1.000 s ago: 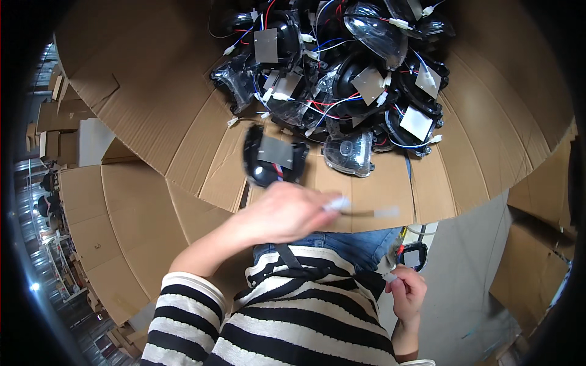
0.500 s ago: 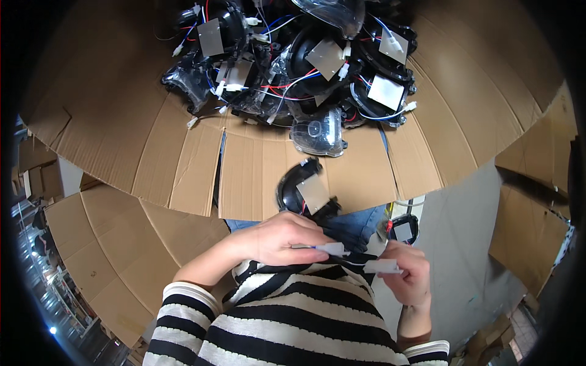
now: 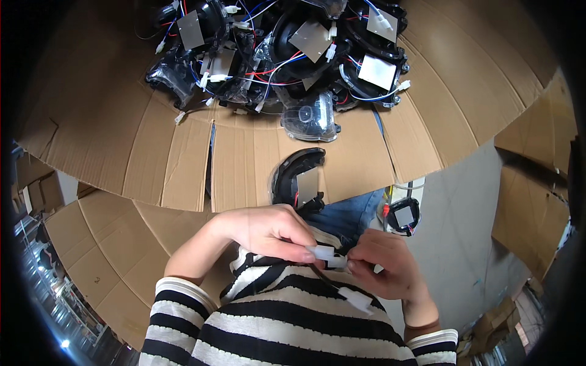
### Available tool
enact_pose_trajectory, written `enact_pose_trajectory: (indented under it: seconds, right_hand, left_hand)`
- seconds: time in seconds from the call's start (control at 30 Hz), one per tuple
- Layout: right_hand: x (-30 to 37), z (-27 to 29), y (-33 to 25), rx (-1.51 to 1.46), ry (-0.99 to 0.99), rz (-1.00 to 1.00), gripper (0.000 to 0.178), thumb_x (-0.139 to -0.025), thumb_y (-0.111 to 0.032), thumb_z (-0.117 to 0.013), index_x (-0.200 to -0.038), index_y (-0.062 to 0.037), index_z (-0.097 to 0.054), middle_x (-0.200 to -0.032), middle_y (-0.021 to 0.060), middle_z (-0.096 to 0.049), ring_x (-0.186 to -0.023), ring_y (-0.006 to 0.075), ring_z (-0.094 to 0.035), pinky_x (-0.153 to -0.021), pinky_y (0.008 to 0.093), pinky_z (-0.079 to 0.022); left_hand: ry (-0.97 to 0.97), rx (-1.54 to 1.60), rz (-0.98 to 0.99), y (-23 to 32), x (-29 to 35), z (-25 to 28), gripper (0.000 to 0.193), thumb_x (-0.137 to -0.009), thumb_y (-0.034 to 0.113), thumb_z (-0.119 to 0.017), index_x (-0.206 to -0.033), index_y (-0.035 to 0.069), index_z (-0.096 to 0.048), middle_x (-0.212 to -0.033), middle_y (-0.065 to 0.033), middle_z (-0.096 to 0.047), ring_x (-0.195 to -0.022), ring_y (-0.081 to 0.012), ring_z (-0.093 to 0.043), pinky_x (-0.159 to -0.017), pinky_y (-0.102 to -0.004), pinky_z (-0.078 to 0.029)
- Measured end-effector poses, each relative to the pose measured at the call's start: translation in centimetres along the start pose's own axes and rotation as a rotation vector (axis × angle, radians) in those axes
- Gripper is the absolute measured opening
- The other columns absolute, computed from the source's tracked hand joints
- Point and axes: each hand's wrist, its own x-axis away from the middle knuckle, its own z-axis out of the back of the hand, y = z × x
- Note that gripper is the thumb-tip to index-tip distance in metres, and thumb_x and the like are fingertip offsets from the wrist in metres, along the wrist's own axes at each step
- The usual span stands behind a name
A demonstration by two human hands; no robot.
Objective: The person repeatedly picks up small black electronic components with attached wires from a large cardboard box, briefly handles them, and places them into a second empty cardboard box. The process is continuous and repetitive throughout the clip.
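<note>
Above my lap, my left hand (image 3: pixel 268 233) is closed, pinching a white plastic connector (image 3: pixel 321 251) between thumb and fingers. Close against it, the fingertips of my right hand (image 3: pixel 390 263) grip a second white connector (image 3: pixel 336 262); whether the two are joined I cannot tell. A third white connector (image 3: pixel 356 300) dangles from a dark wire in front of the striped shirt. Just beyond my left hand, a black curved lamp housing (image 3: pixel 284 177) with a silver plate (image 3: pixel 307 185) lies on the cardboard's near edge.
A heap of black lamp units (image 3: pixel 305 43) with silver plates and coloured wires covers the far cardboard (image 3: pixel 244 152). A clear-lensed lamp (image 3: pixel 310 119) lies at its near side. Beyond my right hand is another lamp (image 3: pixel 404 216) beside a red part (image 3: pixel 386 210). Cardboard boxes (image 3: pixel 528 207) stand at right.
My right hand has moved left to meet my left hand. One white connector now hangs loose below them. The curved lamp housing has turned more upright, and the view has shifted slightly.
</note>
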Motion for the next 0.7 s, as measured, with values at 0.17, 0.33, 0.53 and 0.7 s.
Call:
enact_pose_trajectory:
  seconds: [0.17,0.33,0.53,0.7]
  right_hand:
    - [0.1,0.3,-0.4,0.022,0.039,0.011,0.010,-0.064,0.003,-0.059,-0.070,-0.0015,-0.053,-0.060,0.0070,-0.049,-0.051,0.0221,-0.046,-0.047,0.0296,-0.037]
    - [0.5,0.6,0.1,-0.009,0.050,0.005,0.010,-0.064,0.003,-0.059,-0.070,-0.0010,-0.052,-0.060,0.0073,-0.049,-0.051,0.0222,-0.046,-0.047,0.0294,-0.037]
    - [0.2,-0.5,-0.5,0.140,0.042,0.011,0.011,-0.062,0.003,-0.059,-0.070,-0.0012,-0.052,-0.060,0.0069,-0.049,-0.051,0.0220,-0.046,-0.045,0.0295,-0.037]
    - [1.0,-1.3,-0.4,0.258,0.092,0.049,0.014,-0.060,0.005,-0.058,-0.070,-0.0025,-0.053,-0.060,0.0067,-0.048,-0.051,0.0227,-0.045,-0.044,0.0300,-0.036]
  left_hand:
    - [-0.036,-0.059,-0.003,0.2,-0.4,0.4,0.016,-0.079,0.012,-0.052,-0.084,0.000,-0.062,-0.065,-0.0113,-0.057,-0.057,-0.0266,-0.050,-0.052,-0.0323,-0.038]
    - [-0.068,0.035,-0.063,-0.2,-0.3,0.2,0.017,-0.080,0.013,-0.051,-0.085,0.001,-0.062,-0.063,-0.0116,-0.056,-0.056,-0.0247,-0.051,-0.052,-0.0312,-0.038]
    - [-0.169,0.025,-0.002,-0.1,-0.3,0.0,0.021,-0.083,0.017,-0.048,-0.085,0.001,-0.061,-0.069,-0.0132,-0.058,-0.060,-0.0215,-0.056,-0.054,-0.0279,-0.042]
    - [-0.007,0.012,-0.044,-0.7,-0.4,-1.6,0.018,-0.079,0.011,-0.052,-0.067,-0.001,-0.056,-0.055,-0.0105,-0.049,-0.055,-0.0265,-0.049,-0.050,-0.0336,-0.036]
